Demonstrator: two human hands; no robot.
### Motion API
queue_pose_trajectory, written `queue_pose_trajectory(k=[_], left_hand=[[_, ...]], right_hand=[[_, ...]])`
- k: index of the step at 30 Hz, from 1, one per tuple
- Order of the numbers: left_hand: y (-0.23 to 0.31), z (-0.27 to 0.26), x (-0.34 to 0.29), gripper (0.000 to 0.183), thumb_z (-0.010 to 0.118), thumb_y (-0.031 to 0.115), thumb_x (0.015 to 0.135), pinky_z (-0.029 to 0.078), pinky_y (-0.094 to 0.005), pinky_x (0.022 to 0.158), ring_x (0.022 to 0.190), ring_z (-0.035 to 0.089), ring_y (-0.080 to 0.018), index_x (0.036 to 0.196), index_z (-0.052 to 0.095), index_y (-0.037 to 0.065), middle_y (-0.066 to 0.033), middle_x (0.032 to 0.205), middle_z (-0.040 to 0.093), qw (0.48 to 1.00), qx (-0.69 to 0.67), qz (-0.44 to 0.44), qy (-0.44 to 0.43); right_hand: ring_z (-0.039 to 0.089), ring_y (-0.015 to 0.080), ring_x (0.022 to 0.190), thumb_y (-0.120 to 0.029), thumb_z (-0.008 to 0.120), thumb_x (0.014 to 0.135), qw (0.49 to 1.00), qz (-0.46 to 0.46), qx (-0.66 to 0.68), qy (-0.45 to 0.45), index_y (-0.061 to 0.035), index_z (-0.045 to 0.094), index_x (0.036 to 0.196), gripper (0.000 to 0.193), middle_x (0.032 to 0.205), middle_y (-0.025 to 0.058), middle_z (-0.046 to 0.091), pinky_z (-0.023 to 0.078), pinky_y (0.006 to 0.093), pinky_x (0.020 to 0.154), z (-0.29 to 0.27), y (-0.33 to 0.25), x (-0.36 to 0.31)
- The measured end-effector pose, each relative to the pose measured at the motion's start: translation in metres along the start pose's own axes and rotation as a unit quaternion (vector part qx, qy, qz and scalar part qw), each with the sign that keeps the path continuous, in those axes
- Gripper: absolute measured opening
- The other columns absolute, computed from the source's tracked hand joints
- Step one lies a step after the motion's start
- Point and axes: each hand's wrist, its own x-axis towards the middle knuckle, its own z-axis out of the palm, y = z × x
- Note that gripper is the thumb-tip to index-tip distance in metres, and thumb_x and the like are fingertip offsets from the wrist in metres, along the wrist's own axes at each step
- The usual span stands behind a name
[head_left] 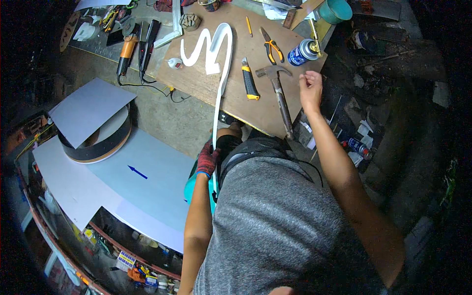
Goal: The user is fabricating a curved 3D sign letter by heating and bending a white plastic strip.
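White plastic, by the look of it, makes up the narrow strip [218, 105] you have in hand; its far part winds in loops and one sharp corner over the brown board [196, 81], and a long straight run comes near, past the board's edge, to your left side. Your gloved left hand [208, 160] is wrapped around that straight run, though the glove hides how tightly. Your bare right hand [310, 88] sits at the board's right, well apart from the strip, fingers loosely curled with nothing visible in them; you cannot tell from here whether the tips meet. It lies just near of the torch canister [301, 53] and right of the hammer [281, 96].

Expect the strip to be light and springy, likely to flex along the straight run and perhaps to kink or crack at the corner. Its face looks smooth, so bare fingers may slip. Best hold the straight run by its edges, with your other hand supporting just near of the loops.
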Motion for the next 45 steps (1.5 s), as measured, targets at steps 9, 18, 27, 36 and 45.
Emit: queue_pose_trajectory(k=[9,18,27,36,45], left_hand=[[-0.015,0.005,0.003,0.052,0.070,0.018,0.086,0.049,-0.0363,0.088,0.098,0.063,-0.0258,0.134,0.051,0.010,-0.0151,0.108,0.067,0.999,-0.040,0.019,0.015],[-0.007,0.010,0.011,0.056,0.071,0.017,0.086,0.048,-0.0361,0.088,0.099,0.062,-0.0247,0.136,0.048,0.008,-0.0146,0.110,0.066,0.999,-0.047,-0.011,0.002],[0.011,0.013,0.002,0.061,0.070,0.010,0.085,0.048,-0.0346,0.090,0.101,0.061,-0.0233,0.140,0.045,0.010,-0.0143,0.114,0.064,0.994,-0.107,0.022,-0.006],[-0.033,0.016,0.004,0.063,0.061,-0.005,0.087,0.045,-0.0331,0.097,0.111,0.059,-0.0205,0.144,0.039,0.011,-0.0119,0.125,0.060,0.997,0.039,0.060,0.018],[-0.013,0.007,0.001,0.060,0.060,-0.003,0.088,0.044,-0.0344,0.100,0.116,0.057,-0.0221,0.143,0.041,0.011,-0.0112,0.128,0.058,0.996,-0.031,0.072,-0.044]], right_hand=[[0.059,0.0194,0.091,-0.016,0.077,0.081,1.000,0.029,-0.008,-0.009,0.0031,0.046,0.122,0.055,0.109,0.0156,0.060,0.050,0.0304,0.078,0.003,-0.009,0.014],[0.055,0.0294,0.111,-0.021,0.089,0.064,0.991,-0.126,-0.048,-0.009,0.0031,0.043,0.128,0.083,0.122,0.0204,0.053,0.045,0.0396,0.096,0.012,-0.008,0.062],[0.062,0.0266,0.100,-0.019,0.088,0.066,0.989,-0.146,-0.022,0.030,0.0011,0.050,0.120,0.069,0.108,0.0144,0.062,0.047,0.0384,0.093,0.007,-0.053,0.064],[0.058,0.0288,0.113,-0.032,0.084,0.070,0.975,-0.071,-0.009,-0.210,0.0011,0.046,0.128,0.077,0.120,0.0198,0.060,0.044,0.0398,0.100,-0.029,-0.115,-0.018],[0.059,0.0292,0.112,-0.031,0.080,0.076,0.939,-0.016,-0.007,-0.343,0.0017,0.041,0.135,0.078,0.121,0.0195,0.059,0.044,0.0390,0.099,0.017,-0.053,-0.130]])
